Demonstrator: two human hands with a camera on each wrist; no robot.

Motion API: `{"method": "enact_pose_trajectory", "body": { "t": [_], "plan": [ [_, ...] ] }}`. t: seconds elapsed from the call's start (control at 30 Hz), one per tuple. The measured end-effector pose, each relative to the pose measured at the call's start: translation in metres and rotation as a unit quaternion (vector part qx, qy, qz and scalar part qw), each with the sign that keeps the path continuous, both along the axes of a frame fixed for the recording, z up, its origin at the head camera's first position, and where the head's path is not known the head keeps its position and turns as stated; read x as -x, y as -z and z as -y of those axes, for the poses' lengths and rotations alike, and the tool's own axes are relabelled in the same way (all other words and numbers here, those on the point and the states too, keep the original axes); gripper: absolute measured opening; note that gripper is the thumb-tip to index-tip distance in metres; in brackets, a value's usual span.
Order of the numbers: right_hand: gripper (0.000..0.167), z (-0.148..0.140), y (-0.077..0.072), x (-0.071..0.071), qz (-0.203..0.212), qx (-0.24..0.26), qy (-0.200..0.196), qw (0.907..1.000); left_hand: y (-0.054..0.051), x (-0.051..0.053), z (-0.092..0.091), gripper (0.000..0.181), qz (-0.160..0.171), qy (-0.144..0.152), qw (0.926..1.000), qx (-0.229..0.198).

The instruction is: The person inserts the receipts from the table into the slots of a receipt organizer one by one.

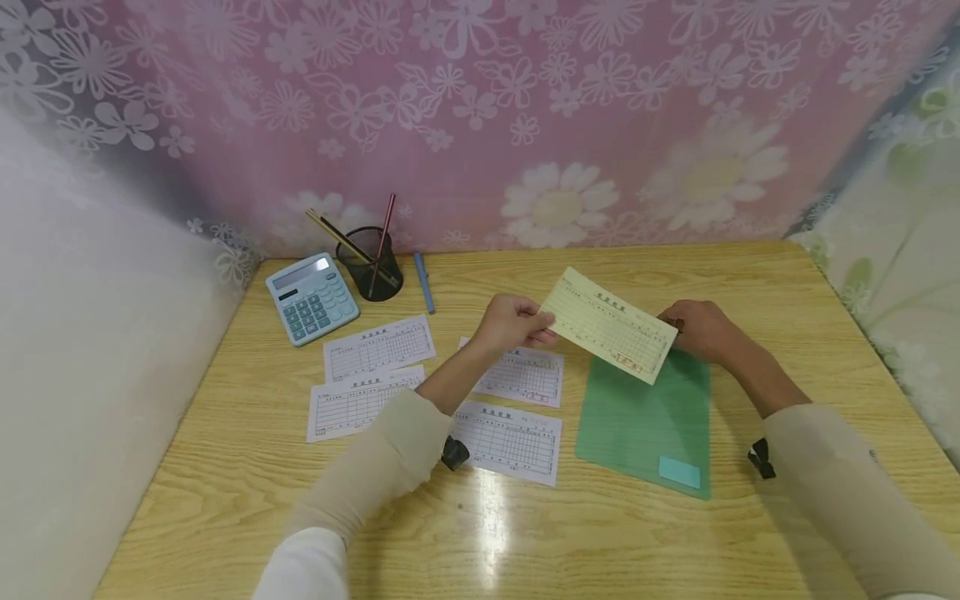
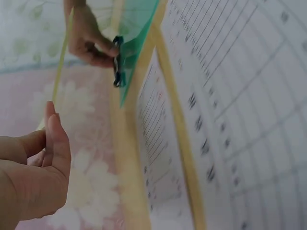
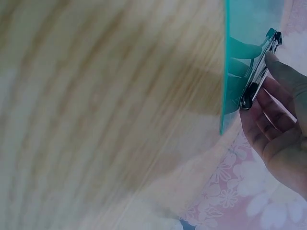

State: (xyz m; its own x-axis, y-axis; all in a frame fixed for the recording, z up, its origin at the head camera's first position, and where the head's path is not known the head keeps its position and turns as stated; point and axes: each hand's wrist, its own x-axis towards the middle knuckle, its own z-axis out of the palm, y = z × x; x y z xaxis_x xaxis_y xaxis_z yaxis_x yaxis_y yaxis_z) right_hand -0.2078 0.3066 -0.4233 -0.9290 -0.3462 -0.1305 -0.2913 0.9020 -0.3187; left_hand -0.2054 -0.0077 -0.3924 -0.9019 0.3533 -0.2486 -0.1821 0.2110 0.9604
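Observation:
A yellow printed receipt slip (image 1: 607, 327) is raised at a tilt above the upper end of a green translucent clipboard (image 1: 637, 425). My left hand (image 1: 512, 323) pinches the slip's left end between thumb and fingers; the left wrist view shows the slip edge-on. At the clipboard's top, my right hand (image 1: 701, 332) grips the metal clip (image 3: 259, 74), thumb on one side and fingers on the other. Whether the clip's mouth is parted cannot be made out. A light blue label (image 1: 679, 472) sits at the board's lower right corner.
Several white printed slips lie on the wooden table (image 1: 420, 533), one (image 1: 510, 442) just left of the clipboard. Farther back left are a blue calculator (image 1: 312, 298), a black mesh pen cup (image 1: 381, 275) and a blue pen (image 1: 423, 283). A flowered wall (image 1: 480, 125) bounds the back.

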Motion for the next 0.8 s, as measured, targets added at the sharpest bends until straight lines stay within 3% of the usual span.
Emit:
{"method": "enact_pose_trajectory", "body": {
  "t": [0.13, 0.3, 0.53, 0.8],
  "plan": [
    [0.03, -0.002, -0.001, 0.002, 0.028, 0.015, 0.01, 0.9994, 0.013, -0.009, -0.018, 0.015, 0.03, 0.009, 0.999, 0.031],
    [0.039, -0.003, -0.002, 0.005, 0.046, 0.033, 0.019, 0.9982, 0.027, -0.019, -0.036, 0.012, 0.039, 0.005, 0.9974, 0.061],
    [0.038, -0.002, -0.003, 0.006, 0.051, 0.034, 0.021, 0.9979, 0.045, -0.028, -0.052, 0.02, 0.084, -0.012, 0.9937, 0.073],
    [0.033, -0.001, -0.004, 0.003, 0.036, 0.021, 0.004, 0.9991, 0.048, -0.033, -0.065, 0.018, 0.1, -0.022, 0.9932, 0.055]
  ]
}}
